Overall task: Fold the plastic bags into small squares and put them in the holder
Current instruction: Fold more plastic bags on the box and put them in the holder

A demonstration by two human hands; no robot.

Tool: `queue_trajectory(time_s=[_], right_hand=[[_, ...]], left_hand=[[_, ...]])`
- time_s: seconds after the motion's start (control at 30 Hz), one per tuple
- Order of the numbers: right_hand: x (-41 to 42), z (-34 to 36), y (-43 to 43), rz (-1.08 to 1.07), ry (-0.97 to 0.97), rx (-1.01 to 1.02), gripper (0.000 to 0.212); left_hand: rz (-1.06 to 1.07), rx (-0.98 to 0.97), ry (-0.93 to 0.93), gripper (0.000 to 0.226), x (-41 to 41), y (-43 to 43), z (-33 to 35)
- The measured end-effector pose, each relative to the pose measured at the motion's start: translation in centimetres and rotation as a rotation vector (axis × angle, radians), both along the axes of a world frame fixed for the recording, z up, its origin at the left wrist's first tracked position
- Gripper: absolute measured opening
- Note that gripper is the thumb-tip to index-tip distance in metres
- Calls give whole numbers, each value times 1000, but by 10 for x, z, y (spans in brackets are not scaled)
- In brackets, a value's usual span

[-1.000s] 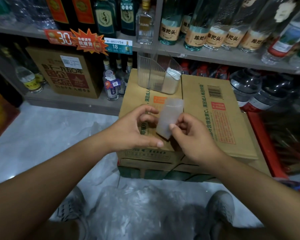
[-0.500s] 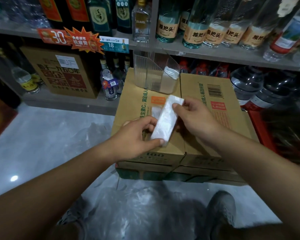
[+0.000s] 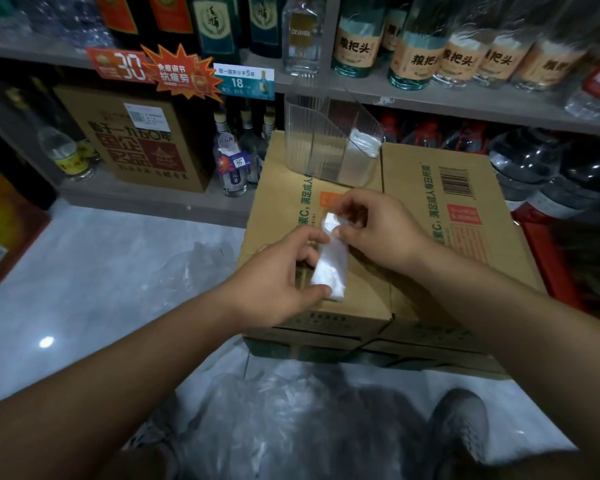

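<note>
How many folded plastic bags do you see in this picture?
2. One bag is pinched by the left hand and right hand over a box; another stands at the holder's right end. More may hide behind it.

Both bare forearms come in from the bottom corners and converge mid-frame. Left hand (image 3: pixel 278 277) pinches the lower part of the folded white plastic bag (image 3: pixel 329 270) (thumb at near end). Right hand (image 3: pixel 383 230) pinches its upper end, fingers curled.

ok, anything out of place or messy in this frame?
Only the loose plastic bags, heaped crumpled on the floor by the shoe. The holder stands upright on the cardboard box; nothing spilled or damaged.
</note>
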State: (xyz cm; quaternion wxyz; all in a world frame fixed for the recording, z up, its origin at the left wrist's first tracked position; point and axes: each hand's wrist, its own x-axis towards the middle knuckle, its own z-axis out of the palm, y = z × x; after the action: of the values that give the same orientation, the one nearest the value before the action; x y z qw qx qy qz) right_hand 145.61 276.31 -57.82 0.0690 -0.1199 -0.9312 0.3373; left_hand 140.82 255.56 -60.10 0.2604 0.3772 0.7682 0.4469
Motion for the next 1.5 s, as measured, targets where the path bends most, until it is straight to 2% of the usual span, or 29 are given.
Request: queue_trajectory(time_s=[0.07,0.13,0.33,0.57,0.77,0.9,1.0,1.07,1.17,1.27,1.33,1.5], right_hand=[[0,0,0,28,-14,63,14],[1,-1,-1,29,-16,99,15],[4,-3,1,59,4,202,13],[8,-9,4,69,37,227,16],[11,-11,3,46,40,220,17],[15,-3,0,43,45,183,26],[22,13,-7,44,88,163,18],[33,20,-16,85,63,155,14],[58,22,-29,192,-38,134,20],[74,15,-37,292,-104,195,32],[76,9,-39,288,-80,233,36],[76,-2,-41,304,20,299,32]], left_hand=[[-3,22,55,55,-1,-4,4],[-20,59,137,48,-3,-8,6],[-214,-38,679,32,-2,-24,-2],[-254,-56,852,33,4,-36,-5],[-203,-78,755,39,6,-39,-4],[-166,-72,704,39,4,-39,-4],[-153,-44,668,38,3,-38,-4],[-141,-19,628,36,2,-38,-3],[-123,31,546,29,2,-38,-5],[-116,83,478,28,4,-36,-8],[-103,86,461,29,5,-34,-7],[-84,77,466,30,5,-31,-5]])
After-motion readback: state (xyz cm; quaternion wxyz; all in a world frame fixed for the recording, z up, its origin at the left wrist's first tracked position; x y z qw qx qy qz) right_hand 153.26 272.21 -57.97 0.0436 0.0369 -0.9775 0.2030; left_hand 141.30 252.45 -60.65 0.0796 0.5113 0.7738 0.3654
